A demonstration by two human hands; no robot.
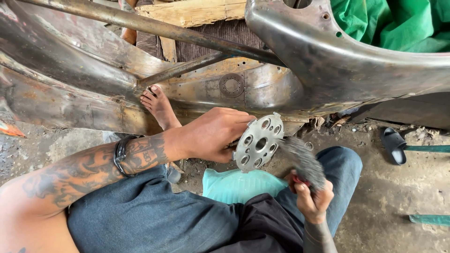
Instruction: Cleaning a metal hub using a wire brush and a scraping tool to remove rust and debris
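My left hand grips a round grey metal plate with several holes, holding it by its left edge, tilted upright above my lap. My right hand is closed on a dark wire brush whose bristles blur against the plate's right side. A black band sits on my tattooed left wrist. My bare left foot rests against the rusty metal body.
A large rusty sheet-metal frame with tubes spans the top. A teal plastic stool is under my legs. A black sandal lies on the concrete floor at right. Green cloth is at the top right, wood planks at the top.
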